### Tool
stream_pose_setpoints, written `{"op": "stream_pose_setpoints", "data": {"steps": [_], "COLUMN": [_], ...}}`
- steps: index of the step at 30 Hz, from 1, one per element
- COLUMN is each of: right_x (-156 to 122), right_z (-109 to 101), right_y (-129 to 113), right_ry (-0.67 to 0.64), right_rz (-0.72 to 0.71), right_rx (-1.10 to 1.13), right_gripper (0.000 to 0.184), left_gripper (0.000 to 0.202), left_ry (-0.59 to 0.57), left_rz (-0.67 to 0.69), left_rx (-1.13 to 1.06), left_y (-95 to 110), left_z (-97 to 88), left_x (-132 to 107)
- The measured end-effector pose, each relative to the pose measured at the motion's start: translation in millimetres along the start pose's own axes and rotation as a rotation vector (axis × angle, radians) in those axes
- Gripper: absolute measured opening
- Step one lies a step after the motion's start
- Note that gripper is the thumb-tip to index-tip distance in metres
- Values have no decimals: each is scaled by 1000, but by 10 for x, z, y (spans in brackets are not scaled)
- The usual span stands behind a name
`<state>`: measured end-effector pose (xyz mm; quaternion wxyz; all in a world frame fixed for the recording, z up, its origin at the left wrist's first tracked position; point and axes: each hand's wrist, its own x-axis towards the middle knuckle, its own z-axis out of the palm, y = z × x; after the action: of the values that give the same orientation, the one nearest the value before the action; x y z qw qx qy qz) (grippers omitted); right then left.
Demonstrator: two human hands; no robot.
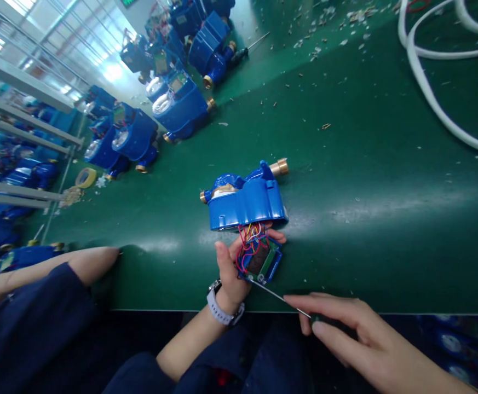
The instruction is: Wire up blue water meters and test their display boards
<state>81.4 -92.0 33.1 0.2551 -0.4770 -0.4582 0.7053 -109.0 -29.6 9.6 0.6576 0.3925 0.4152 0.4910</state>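
A blue water meter (247, 205) with brass threaded ends lies on its side on the green table. Red, yellow and white wires run from its underside to a small blue-framed circuit board (262, 257). My left hand (232, 268), with a watch on the wrist, cradles this board from beneath, thumb raised at its left. In my right hand (345, 328) is a screwdriver (277, 295), gripped by its dark handle. Its thin shaft points left, and the tip meets the board's lower edge near a corner. The palm side of my left hand is partly hidden by the board.
More blue water meters (181, 101) stand at the upper left, with another screwdriver (249, 49) beside them. A yellow tape roll (86, 178) lies near the rack. A white hose (423, 82) curves at the upper right. Another person's arm (94, 262) rests at the left edge.
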Motion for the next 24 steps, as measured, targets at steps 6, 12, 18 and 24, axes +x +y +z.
{"op": "stream_pose_setpoints", "data": {"steps": [6, 12, 18, 24], "right_x": [98, 166, 193, 191], "right_z": [-32, -48, -70, -75], "right_y": [175, 159, 143, 153], "right_ry": [-365, -368, -341, -326], "right_rz": [348, 373, 297, 227], "right_rx": [748, 860, 753, 577], "right_gripper": [34, 30, 33, 43], "left_gripper": [87, 88, 89, 83], "left_ry": [-34, -53, -74, -10], "left_rz": [105, 130, 167, 240], "left_rx": [73, 68, 128, 164], "left_y": [-53, -70, -82, -144], "left_z": [-28, -29, -48, -26], "left_x": [3, 13, 33, 44]}}
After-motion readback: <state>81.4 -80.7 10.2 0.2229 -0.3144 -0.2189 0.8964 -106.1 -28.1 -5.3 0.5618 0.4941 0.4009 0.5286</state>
